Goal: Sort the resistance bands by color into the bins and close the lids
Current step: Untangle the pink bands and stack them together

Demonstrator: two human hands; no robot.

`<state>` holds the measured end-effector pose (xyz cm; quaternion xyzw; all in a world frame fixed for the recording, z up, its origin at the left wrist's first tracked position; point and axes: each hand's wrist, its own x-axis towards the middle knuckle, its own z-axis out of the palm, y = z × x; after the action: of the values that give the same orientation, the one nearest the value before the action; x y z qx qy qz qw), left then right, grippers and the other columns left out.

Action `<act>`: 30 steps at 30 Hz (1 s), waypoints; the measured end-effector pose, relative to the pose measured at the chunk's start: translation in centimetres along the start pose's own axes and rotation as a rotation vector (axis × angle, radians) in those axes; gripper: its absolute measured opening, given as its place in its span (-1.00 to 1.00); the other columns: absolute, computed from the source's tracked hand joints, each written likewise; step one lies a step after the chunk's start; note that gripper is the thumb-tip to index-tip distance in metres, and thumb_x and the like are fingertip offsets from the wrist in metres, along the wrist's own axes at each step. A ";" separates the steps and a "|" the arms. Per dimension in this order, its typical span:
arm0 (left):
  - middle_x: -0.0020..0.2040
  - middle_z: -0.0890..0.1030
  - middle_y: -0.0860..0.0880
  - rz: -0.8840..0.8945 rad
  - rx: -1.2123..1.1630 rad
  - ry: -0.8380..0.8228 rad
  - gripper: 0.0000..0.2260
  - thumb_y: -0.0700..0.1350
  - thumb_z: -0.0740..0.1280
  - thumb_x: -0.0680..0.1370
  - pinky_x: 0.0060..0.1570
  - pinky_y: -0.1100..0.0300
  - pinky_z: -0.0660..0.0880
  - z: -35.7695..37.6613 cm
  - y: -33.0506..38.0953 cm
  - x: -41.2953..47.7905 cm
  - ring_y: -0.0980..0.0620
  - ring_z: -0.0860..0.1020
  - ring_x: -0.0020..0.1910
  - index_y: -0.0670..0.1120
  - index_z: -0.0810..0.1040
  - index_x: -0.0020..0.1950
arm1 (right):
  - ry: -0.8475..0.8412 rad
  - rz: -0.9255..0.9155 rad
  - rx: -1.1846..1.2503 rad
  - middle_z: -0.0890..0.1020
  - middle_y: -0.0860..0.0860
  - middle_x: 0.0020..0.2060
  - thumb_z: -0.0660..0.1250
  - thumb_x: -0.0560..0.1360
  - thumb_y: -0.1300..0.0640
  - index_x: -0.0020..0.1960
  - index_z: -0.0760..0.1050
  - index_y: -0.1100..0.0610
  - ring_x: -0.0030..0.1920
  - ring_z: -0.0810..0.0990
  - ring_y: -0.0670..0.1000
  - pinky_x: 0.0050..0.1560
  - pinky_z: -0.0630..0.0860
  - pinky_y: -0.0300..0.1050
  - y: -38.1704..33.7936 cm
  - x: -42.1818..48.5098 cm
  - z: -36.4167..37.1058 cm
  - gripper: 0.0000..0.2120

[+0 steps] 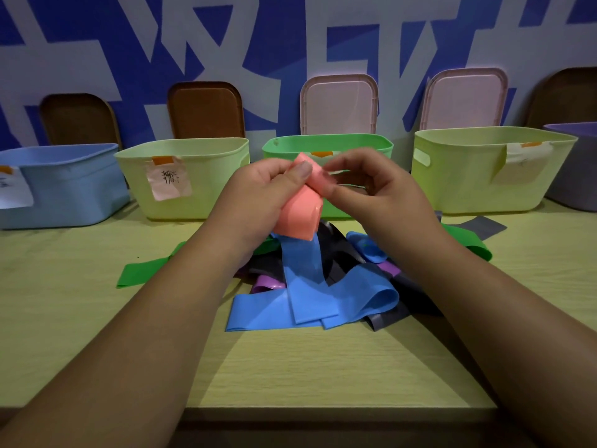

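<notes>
Sorting looks far from finished: a pile of bands (323, 286) in blue, green, purple and dark grey lies on the table (64, 302), just in front of the five bins (200, 195) lined up behind it, and what the bins hold cannot be seen from here. The pink band (298, 218) is held up over the pile, in front of the green bin (355, 145). The left hand (258, 185) grips its folded top with thumb and curled fingers (302, 171), and the right hand (381, 189) pinches the same fold at its right edge. No lid is on: all five lids (339, 105) lean against the wall behind the bins, so every closing is left to do. Paper notes (168, 182) with orange tabs hang on the bins' fronts; the clearest bears dark handwritten marks I cannot read, the others are curled or cut off
</notes>
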<state>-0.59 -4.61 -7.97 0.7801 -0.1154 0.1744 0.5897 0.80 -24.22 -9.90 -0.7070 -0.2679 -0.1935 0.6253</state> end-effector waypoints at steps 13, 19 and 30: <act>0.19 0.75 0.00 0.031 -0.085 -0.134 -0.72 -0.04 0.38 0.71 0.13 -0.07 0.70 0.1 0.0 -0.1 -0.02 0.72 0.18 0.06 0.61 0.44 | 0.057 0.147 0.043 0.76 -0.03 0.05 0.39 0.70 0.10 0.30 0.64 0.09 0.02 0.75 -0.08 -0.03 0.69 -0.14 -0.6 -0.1 -0.3 -0.80; 0.15 0.76 0.06 0.047 -0.023 -0.042 -0.73 0.04 0.46 0.65 0.02 -0.06 0.74 0.1 -0.3 0.1 0.04 0.74 0.13 0.09 0.64 0.35 | 0.024 0.083 0.027 0.72 0.09 0.14 0.46 0.65 0.20 0.28 0.60 0.05 0.15 0.73 0.10 0.11 0.74 0.12 0.1 0.1 -0.7 -0.77; 0.01 0.73 0.09 0.218 0.041 0.064 -0.73 -0.03 0.62 0.50 -0.03 0.09 0.68 0.0 0.0 -0.1 0.04 0.71 0.04 0.11 0.64 0.14 | 0.013 0.145 0.024 0.76 -0.06 0.11 0.44 0.65 0.09 0.30 0.68 -0.11 0.12 0.73 0.01 0.20 0.70 0.09 0.1 0.3 -0.5 -0.75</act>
<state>-0.65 -4.61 -8.04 0.7690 -0.1770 0.2644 0.5545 1.16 -24.63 -9.74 -0.7155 -0.2143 -0.1492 0.6480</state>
